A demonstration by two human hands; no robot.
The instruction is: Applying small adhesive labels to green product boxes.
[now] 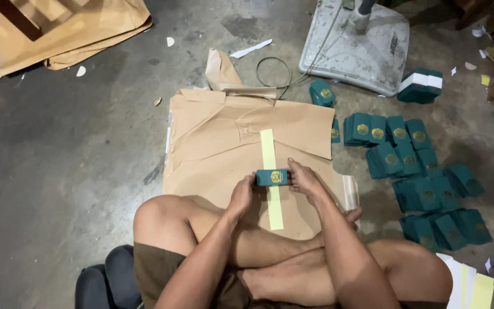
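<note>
Gripping a small stack of dark green booklets (272,177) between left hand (241,194) and right hand (306,181) over a pale yellow paper strip (270,177) on creased brown paper (224,143), the person seems to be squaring it, so banding probably needs the strip's ends lifted.

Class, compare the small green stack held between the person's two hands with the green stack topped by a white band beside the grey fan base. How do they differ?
The held stack lies on the yellow paper strip, gripped by the left hand and right hand; the banded stack sits untouched on the concrete floor. The held stack shows a gold emblem, while the banded stack shows a white band. The banded stack looks thicker. Both are dark green.
</note>
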